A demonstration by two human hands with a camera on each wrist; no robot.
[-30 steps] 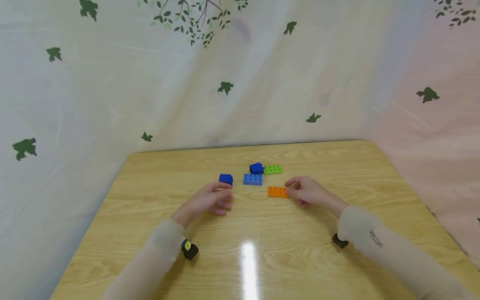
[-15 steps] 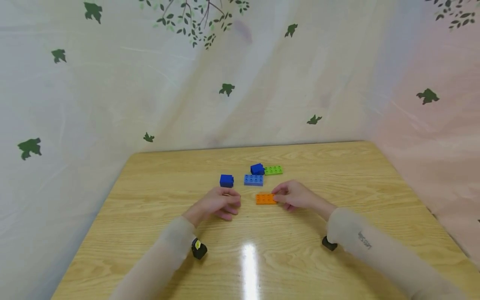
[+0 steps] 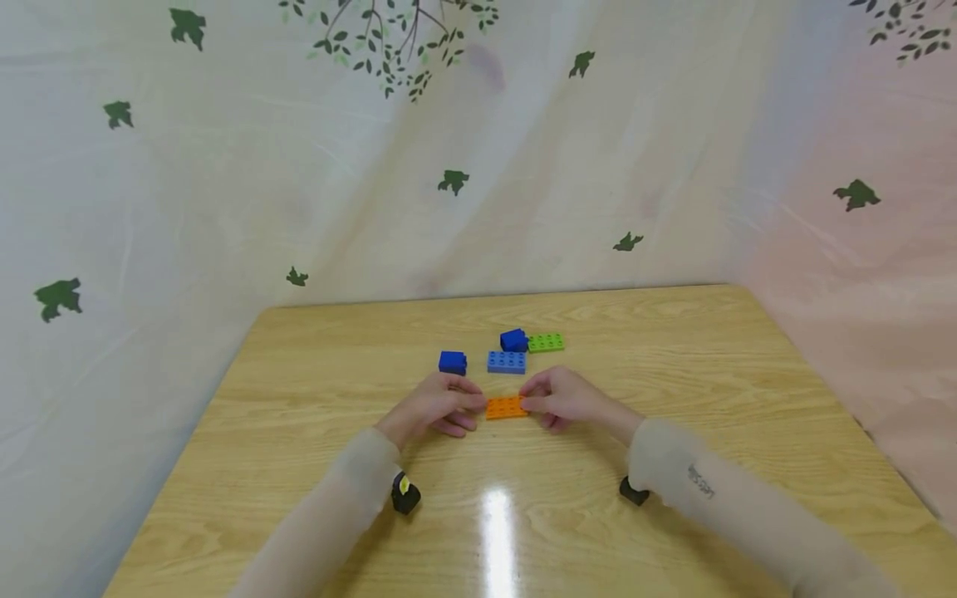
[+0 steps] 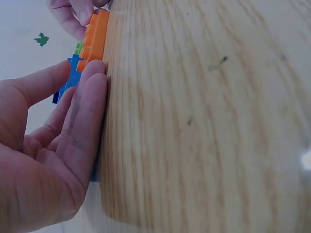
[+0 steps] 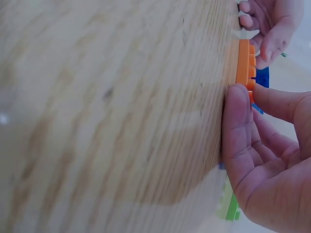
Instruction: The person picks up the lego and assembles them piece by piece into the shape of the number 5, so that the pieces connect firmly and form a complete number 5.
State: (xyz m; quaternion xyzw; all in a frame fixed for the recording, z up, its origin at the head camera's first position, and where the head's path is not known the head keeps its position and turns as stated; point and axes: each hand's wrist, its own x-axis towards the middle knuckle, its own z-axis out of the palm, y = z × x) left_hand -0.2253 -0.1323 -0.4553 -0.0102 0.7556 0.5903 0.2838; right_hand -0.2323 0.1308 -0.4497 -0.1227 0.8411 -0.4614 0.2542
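An orange building brick (image 3: 506,407), long and flat with studs on top, lies low over the table in the middle. My right hand (image 3: 568,397) pinches its right end between thumb and fingers, plain in the right wrist view. At the opposite end is my left hand (image 3: 437,405), its fingertips right at the brick (image 4: 98,36). In the left wrist view the thumb stands apart from the fingers, with no brick between them. Just behind the brick sits a lighter blue brick (image 3: 507,362) with studs up.
A dark blue brick (image 3: 452,362) lies on its side beyond my left hand. Another dark blue brick (image 3: 512,340) rests on its side at the back, close to a lime green brick (image 3: 546,342). The wooden table (image 3: 284,374) ends at a leaf-patterned cloth (image 3: 359,208).
My right hand has slid the orange brick left and nearer to me. My left hand has moved right, and the gap between it and the brick has shrunk.
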